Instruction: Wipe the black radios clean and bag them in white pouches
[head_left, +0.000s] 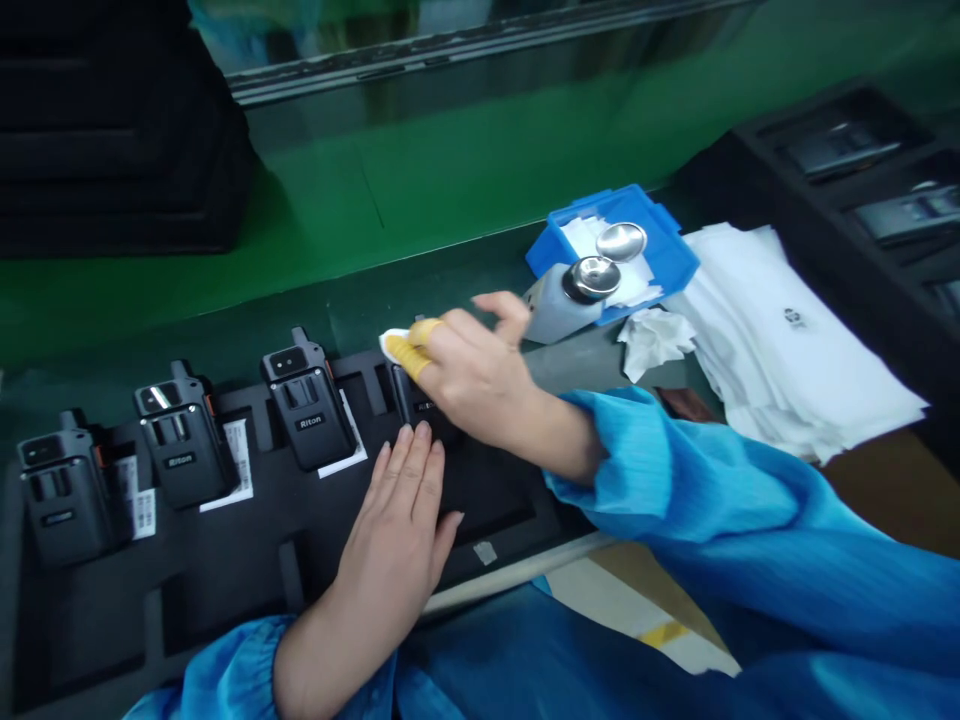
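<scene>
My right hand (pixel 480 380), with yellow finger cots on two fingers, pinches a small white wipe (pixel 387 345) against the upper part of a black two-way radio (pixel 406 398). Most of that radio is hidden behind my hands. My left hand (pixel 397 525) lies flat, fingers stretched out, with the fingertips at the radio's lower end. To the left, three more radios, among them one marked Riton (pixel 311 425), rest in the black foam tray (pixel 225 560). White printed labels (pixel 238 465) stick out from beneath or beside them.
Behind my right hand stand a pump bottle (pixel 559 300) and a blue bin (pixel 667 245) with white wipes. A crumpled wipe (pixel 656 340) and a pile of white bags (pixel 795 330) lie right. Another foam tray (pixel 757 160) holds devices; dark trays (pixel 112 130) are stacked left.
</scene>
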